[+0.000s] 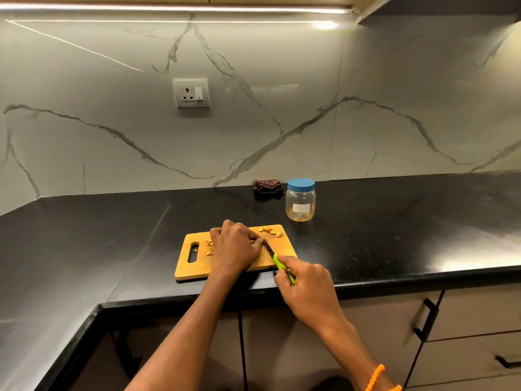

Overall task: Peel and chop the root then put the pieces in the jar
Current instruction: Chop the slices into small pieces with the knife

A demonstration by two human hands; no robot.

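Note:
A wooden cutting board [197,266] lies on the black counter. My left hand [235,246] rests curled on the board's middle, holding down a piece of root that its fingers mostly hide. My right hand [306,283] grips a green-handled knife [279,263], whose dark blade points up-left and meets the fingertips of my left hand. Cut root pieces [270,231] lie at the board's far right corner. Peelings [209,246] lie left of my left hand. A clear plastic jar [300,204] with a blue lid stands behind the board to the right, a few pieces at its bottom.
A folded dark cloth [267,187] lies against the marble wall, left of the jar. A wall socket [191,93] sits above the counter. The counter's front edge [394,280] runs just below the board, with cabinet drawers [465,320] underneath on the right.

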